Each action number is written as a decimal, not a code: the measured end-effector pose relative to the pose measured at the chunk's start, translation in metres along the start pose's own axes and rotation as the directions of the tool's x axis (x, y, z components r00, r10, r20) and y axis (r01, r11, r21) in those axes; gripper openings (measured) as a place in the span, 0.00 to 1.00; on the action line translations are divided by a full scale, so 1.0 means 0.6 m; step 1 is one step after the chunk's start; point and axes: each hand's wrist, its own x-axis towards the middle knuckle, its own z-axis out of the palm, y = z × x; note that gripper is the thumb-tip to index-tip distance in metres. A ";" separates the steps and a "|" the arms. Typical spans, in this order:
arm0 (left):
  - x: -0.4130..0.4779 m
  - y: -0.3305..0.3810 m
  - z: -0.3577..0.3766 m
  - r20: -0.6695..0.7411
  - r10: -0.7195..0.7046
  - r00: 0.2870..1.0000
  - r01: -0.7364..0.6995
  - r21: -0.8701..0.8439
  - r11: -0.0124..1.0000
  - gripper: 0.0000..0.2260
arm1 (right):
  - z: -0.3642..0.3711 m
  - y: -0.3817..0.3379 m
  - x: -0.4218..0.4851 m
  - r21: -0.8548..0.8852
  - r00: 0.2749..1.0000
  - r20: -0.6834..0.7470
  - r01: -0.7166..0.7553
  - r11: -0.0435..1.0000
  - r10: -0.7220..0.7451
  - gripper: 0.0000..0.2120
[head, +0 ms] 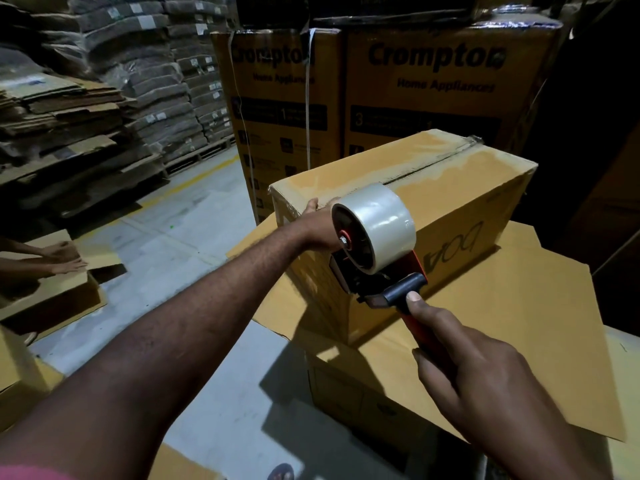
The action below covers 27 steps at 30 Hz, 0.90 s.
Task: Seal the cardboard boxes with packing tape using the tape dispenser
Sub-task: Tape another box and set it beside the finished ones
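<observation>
Box (460, 216) is sitting lengthwise on the spread flaps of a lower box (519, 323), one short end facing the camera. Dispenser (384, 275) is sitting against that near end, just under the top edge, its clear tape roll (377, 223) rising above the box top. Right hand (485, 382) is gripping the red handle. Its fingers (436, 368) are curling round the handle and the thumb is lying straight along it, tip pressing the black part behind the roll. Left hand (318, 223) is resting on the near top edge of the box, just left of the roll. The one digit showing is lying straight on the cardboard, and the others are hiding behind the roll. Top seam is running as a dark line from the roll to the far end, with pale patches on either side. Two tall printed cartons (433, 81) are standing just behind the box. Stacks of flattened cardboard (52, 116) are filling the left background. Down left, on the floor (190, 220), another person's hands (65, 258) are pressing flat on a carton flap.
</observation>
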 end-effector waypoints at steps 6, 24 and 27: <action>-0.014 0.011 -0.003 0.013 0.085 0.996 -0.085 0.014 0.996 0.26 | 0.015 0.020 -0.020 0.042 0.999 -0.034 -0.004 0.999 0.005 0.41; 0.050 -0.024 0.028 0.040 0.191 0.981 -0.194 0.082 0.978 0.33 | 0.057 0.060 -0.061 0.075 0.985 -0.170 0.026 0.997 -0.013 0.42; 0.055 -0.027 0.032 0.041 0.199 0.979 -0.202 0.097 0.975 0.33 | 0.063 0.059 -0.061 0.086 0.985 -0.172 0.012 0.996 0.003 0.42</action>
